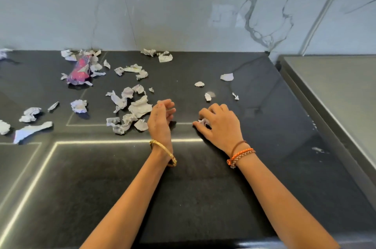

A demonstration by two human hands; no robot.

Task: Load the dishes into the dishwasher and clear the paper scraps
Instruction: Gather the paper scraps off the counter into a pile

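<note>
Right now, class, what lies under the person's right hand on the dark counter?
A small crumpled white paper scrap peeks out beneath the curled fingers of the right hand, on the black counter. The hand covers the rest of it, so its full shape stays hidden.

Left of the left hand (161, 120), paper scraps (130, 106) and a pink wrapper (79, 70) crowd the bench (183, 187). Between both hands, and nearer than them, the bench lies bare. Beyond the right hand (218, 124), few scraps lie well apart.
</note>
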